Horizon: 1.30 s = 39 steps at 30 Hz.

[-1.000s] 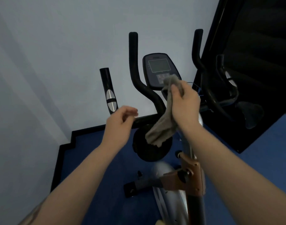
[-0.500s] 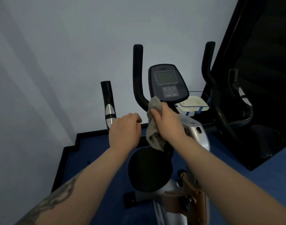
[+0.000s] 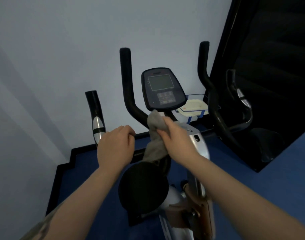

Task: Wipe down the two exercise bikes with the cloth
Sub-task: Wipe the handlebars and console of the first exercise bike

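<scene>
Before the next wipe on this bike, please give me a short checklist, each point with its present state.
1. Cloth held firmly: ok, the right hand grips it.
2. Cloth at the bike: ok, it is bunched just below the console, at the stem.
3. Left hand out of the wiping path: ok, it is beside the cloth, fingers curled; whether it holds the bar is cannot tell.
4. Loose cloth end away from moving parts: cannot tell, it hangs over the dark round part.
5. Console already clean: cannot tell.
6. Second bike done: cannot tell.
</scene>
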Motion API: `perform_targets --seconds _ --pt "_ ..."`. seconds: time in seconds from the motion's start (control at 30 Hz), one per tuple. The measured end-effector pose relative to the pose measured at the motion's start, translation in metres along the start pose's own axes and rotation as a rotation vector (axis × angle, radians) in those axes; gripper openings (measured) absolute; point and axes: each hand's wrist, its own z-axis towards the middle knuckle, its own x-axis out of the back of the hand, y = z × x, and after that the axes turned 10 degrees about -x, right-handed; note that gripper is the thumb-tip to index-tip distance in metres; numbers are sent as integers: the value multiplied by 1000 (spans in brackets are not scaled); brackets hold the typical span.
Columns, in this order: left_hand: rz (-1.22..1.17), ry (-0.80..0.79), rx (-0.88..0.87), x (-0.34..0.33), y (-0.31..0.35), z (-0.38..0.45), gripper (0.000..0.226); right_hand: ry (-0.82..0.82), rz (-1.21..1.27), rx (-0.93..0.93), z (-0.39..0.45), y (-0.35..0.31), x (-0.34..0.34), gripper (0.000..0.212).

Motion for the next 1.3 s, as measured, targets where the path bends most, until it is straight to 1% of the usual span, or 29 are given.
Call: perform_targets --seconds 0.07,0.1,0.13,0.2,0.23,0.27,0.33,0.4,0.47,0.53,0.6,0.67,0.73,0.83,0.93,0.97,1.0,1.03,1.07,1.1,1.13,1.17,1.2,1.27,1.3 --pt "8 8 4 -1 0 0 15 80 -29 72 1 7 27 31" --pt "5 11 9 -2 -1 1 15 116 -83 83 5 10 34 37" --pt "3 13 13 -3 -1 1 15 116 -225 90 8 10 33 40" --pt "-4 15 18 -2 -1 1 15 128 -627 76 5 16 16 34" --pt "-12 12 22 -1 -1 0 16 152 -734 61 -2 23 9 36" --pt "-19 8 25 -1 0 0 16 188 -739 50 -11 29 4 42" --pt "-20 3 27 -2 1 0 15 241 -586 78 -28 34 1 53" --pt "1 14 31 -3 1 1 14 217 -542 93 -24 28 0 58" --pt "21 17 33 -3 1 2 14 136 -602 24 -6 12 -4 58" --pt "21 -1 34 -2 2 2 15 96 -613 -47 4 5 -9 52" --pt "6 -12 32 -1 2 1 15 128 -531 -14 -8 7 -10 45" --pt "5 -11 32 -1 3 1 15 184 -523 63 -29 14 -11 51" --pt "16 -6 30 -1 3 2 14 162 -559 75 -28 15 -11 54" --pt "22 -17 28 -1 2 3 15 120 -496 -3 -6 2 -12 38" --pt "3 -14 31 2 2 2 14 111 -307 -61 -11 3 -2 27" --pt "0 -12 25 2 3 2 14 174 -257 -46 -17 8 8 20" --pt "2 -16 20 2 3 1 14 281 -229 3 -24 14 20 15" --pt "7 -21 19 1 4 1 14 392 -225 45 -28 20 33 19" --pt "13 -26 22 0 4 2 14 458 -236 61 -29 29 42 29" --pt "20 -29 26 0 4 2 14 454 -260 40 -30 35 49 37" --pt "25 -30 29 -1 3 3 15 406 -304 -10 -33 41 51 43" --pt "26 -29 33 -1 3 2 15 350 -344 -60 -39 46 45 47" --pt "23 -29 38 -2 2 2 15 328 -367 -82 -48 50 35 49" --pt "19 -23 48 -1 3 2 15 359 -411 -40 -57 57 21 49" --pt "23 -18 50 -2 3 2 15 373 -433 -16 -53 57 22 46"
